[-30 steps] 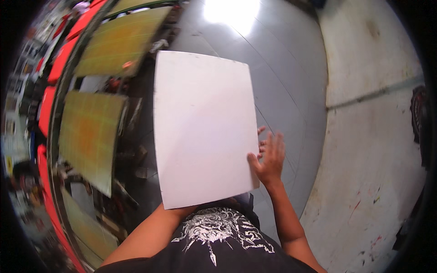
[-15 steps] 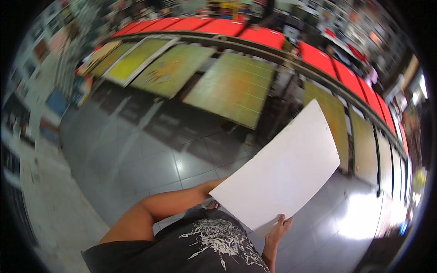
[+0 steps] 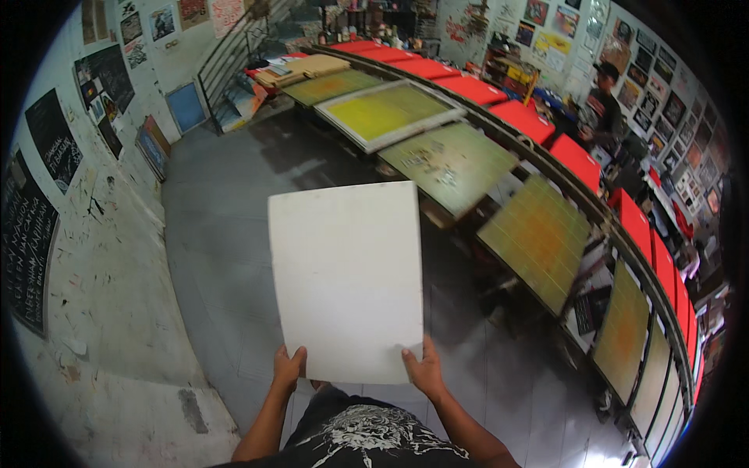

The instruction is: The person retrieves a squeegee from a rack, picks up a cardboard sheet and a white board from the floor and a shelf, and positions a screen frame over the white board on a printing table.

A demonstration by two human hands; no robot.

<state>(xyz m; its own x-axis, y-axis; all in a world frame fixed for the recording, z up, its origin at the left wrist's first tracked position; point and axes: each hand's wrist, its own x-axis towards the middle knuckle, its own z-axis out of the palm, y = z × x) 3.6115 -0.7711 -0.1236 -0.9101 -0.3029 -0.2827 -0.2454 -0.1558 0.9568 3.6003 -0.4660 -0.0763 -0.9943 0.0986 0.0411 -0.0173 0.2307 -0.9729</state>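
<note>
I have a white board [image 3: 347,281] held up in front of the black shirt [image 3: 374,433], over the grey floor [image 3: 218,218].
I see the left hand [image 3: 289,366] pinching its lower left edge and the right hand [image 3: 424,368] pinching its lower right edge, both thumbs on top; the fingers underneath are mostly hidden from me. To the right curves a row of greenish panels [image 3: 542,242], with red covers [image 3: 524,120] behind and a person [image 3: 605,105] beyond.
</note>
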